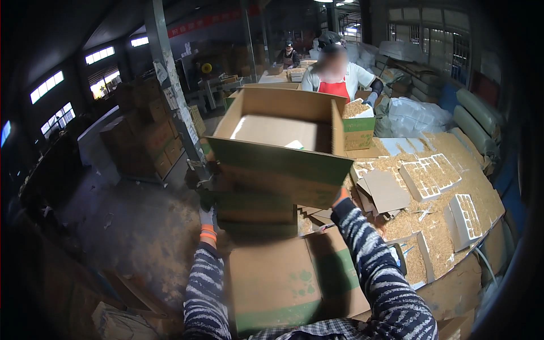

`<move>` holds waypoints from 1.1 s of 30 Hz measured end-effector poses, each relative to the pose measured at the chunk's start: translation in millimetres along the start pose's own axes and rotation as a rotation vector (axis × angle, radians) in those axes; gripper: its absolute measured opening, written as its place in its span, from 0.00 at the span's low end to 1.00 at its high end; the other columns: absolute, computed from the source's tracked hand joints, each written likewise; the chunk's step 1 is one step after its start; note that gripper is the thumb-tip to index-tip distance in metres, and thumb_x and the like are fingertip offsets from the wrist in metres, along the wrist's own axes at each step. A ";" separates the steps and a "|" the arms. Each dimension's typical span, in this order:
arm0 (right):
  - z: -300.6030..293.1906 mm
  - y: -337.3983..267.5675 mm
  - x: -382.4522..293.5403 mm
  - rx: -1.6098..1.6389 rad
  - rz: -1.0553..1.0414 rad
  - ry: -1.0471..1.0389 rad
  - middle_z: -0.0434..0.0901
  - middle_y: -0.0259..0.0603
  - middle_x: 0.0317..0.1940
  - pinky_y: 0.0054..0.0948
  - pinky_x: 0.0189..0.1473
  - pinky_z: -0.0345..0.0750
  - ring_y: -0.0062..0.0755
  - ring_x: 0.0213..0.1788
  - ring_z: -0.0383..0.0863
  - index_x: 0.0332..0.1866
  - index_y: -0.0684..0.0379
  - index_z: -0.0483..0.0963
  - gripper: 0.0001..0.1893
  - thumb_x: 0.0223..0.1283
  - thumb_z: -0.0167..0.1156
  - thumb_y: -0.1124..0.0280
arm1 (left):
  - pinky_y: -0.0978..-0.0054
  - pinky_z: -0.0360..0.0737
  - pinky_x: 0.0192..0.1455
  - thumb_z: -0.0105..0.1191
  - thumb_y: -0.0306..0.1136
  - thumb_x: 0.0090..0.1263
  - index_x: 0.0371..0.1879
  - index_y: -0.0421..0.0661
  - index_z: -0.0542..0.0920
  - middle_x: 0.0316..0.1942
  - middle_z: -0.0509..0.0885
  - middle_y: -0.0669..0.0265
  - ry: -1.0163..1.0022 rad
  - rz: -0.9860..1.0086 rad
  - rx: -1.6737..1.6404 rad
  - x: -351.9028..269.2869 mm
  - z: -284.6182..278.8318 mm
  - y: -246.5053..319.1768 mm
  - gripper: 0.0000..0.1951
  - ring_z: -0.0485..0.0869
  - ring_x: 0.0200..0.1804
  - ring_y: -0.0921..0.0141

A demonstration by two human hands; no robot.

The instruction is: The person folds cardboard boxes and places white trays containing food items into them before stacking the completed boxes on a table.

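Observation:
Before me a large open-topped cardboard box (272,170) with a green band is tilted, its inside showing. My left hand (207,216), in a pale glove with an orange cuff, grips it low at the left; the fingertips are in shadow. Against the lower right corner is my right hand (341,196), mostly hidden by the box, with an orange cuff showing. A small white and green piece (294,145) lies inside the box. Nearer my body, below my hands, is a closed cardboard carton (272,272) with green print.
On the right, a work table (478,193) carries loose shavings, white foam trays (429,176) and cardboard sheets (387,191). Across from me stands a co-worker (335,80) beside a filled carton (359,131). A metal post (176,93) rises at the left, near stacked cartons (146,131).

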State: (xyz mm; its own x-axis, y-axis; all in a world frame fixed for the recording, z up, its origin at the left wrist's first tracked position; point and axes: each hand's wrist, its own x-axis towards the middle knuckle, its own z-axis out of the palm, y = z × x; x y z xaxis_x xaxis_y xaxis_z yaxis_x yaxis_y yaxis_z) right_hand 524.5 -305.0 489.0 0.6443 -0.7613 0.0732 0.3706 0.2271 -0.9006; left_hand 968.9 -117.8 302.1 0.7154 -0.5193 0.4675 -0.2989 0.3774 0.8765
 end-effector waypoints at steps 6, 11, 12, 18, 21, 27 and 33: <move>-60.7 72.9 78.0 -0.100 -0.022 0.078 0.82 0.37 0.37 0.29 0.38 0.78 0.28 0.38 0.79 0.54 0.61 0.77 0.30 0.74 0.44 0.41 | 0.70 0.70 0.66 0.62 0.27 0.66 0.71 0.39 0.62 0.67 0.71 0.57 0.025 -0.213 0.339 -23.9 99.3 46.4 0.35 0.71 0.65 0.64; 43.1 41.8 73.3 -1.315 -0.151 0.423 0.82 0.50 0.48 0.42 0.54 0.76 0.50 0.53 0.81 0.55 0.56 0.77 0.17 0.68 0.53 0.59 | 0.63 0.60 0.75 0.65 0.29 0.64 0.74 0.38 0.55 0.72 0.64 0.54 0.197 0.081 0.025 -41.4 41.2 93.6 0.42 0.65 0.70 0.61; -5.4 39.2 51.5 -1.323 -0.366 0.505 0.80 0.48 0.53 0.43 0.56 0.76 0.49 0.55 0.79 0.56 0.55 0.75 0.17 0.65 0.55 0.61 | 0.62 0.57 0.75 0.65 0.28 0.63 0.74 0.39 0.57 0.70 0.66 0.52 0.234 0.128 0.331 -62.3 82.7 109.0 0.41 0.66 0.70 0.58; -5.9 98.1 -214.8 -1.621 -0.417 -0.027 0.60 0.60 0.70 0.57 0.74 0.51 0.65 0.74 0.54 0.72 0.64 0.58 0.40 0.60 0.61 0.50 | 0.52 0.53 0.76 0.61 0.45 0.64 0.70 0.46 0.67 0.68 0.69 0.54 -0.574 0.397 0.955 -201.2 127.7 155.9 0.35 0.64 0.71 0.54; 12.4 139.4 -332.2 -1.557 -0.328 -0.457 0.61 0.59 0.70 0.51 0.75 0.53 0.60 0.74 0.55 0.70 0.65 0.60 0.41 0.58 0.62 0.49 | 0.51 0.54 0.76 0.57 0.55 0.64 0.68 0.49 0.70 0.69 0.68 0.54 -0.887 0.290 1.118 -231.9 132.7 148.4 0.35 0.64 0.71 0.52; 5.0 66.7 -314.7 -1.361 -0.518 -0.259 0.61 0.58 0.71 0.50 0.75 0.55 0.58 0.74 0.58 0.72 0.61 0.60 0.39 0.59 0.64 0.52 | 0.54 0.61 0.71 0.55 0.69 0.55 0.63 0.52 0.76 0.68 0.72 0.54 -1.056 -0.077 1.294 -199.6 104.4 203.2 0.41 0.70 0.69 0.58; 22.9 -121.8 -277.0 -1.674 -0.843 0.361 0.64 0.52 0.70 0.52 0.75 0.53 0.55 0.73 0.60 0.71 0.61 0.62 0.39 0.59 0.63 0.48 | 0.67 0.81 0.40 0.69 0.40 0.51 0.36 0.41 0.84 0.31 0.86 0.57 -0.779 0.329 0.780 -157.7 165.7 441.4 0.18 0.86 0.35 0.61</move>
State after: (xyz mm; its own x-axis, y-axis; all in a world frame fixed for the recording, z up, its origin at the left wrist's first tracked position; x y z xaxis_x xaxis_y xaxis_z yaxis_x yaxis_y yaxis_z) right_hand 316.2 -107.9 588.3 0.4357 -0.4675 0.7692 -0.6067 -0.7837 -0.1327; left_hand 619.5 3.6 634.2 0.0264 -0.9193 0.3927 -0.9030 0.1466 0.4038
